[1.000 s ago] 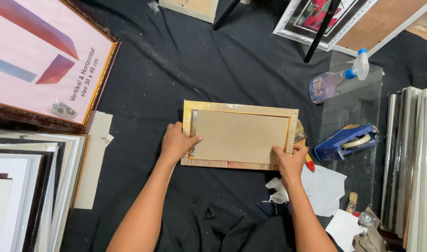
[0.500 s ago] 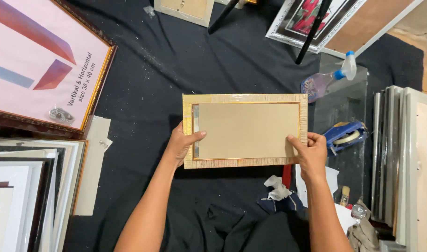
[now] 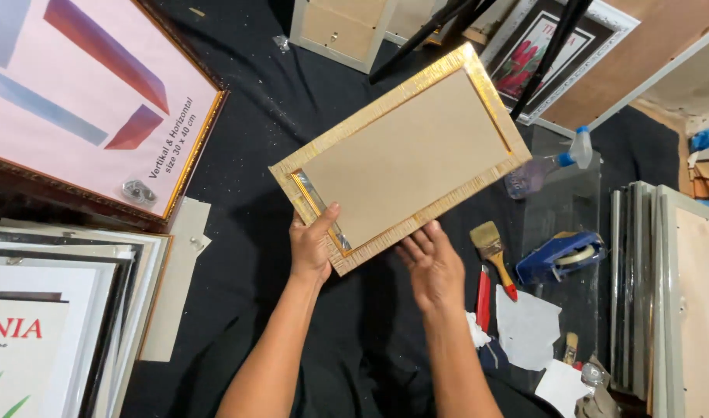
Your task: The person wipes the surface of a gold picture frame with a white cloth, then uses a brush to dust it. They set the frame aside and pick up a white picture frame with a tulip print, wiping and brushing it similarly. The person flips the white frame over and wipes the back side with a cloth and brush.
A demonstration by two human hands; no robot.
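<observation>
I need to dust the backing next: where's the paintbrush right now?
In the head view the paintbrush lies on the black cloth, right of the right hand, between it and the blue tape dispenser.

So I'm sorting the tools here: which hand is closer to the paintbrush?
Right. The right hand, under the gold frame's lower edge, has the paintbrush just beside it. The left hand grips the frame's near left corner, farther off.
</observation>
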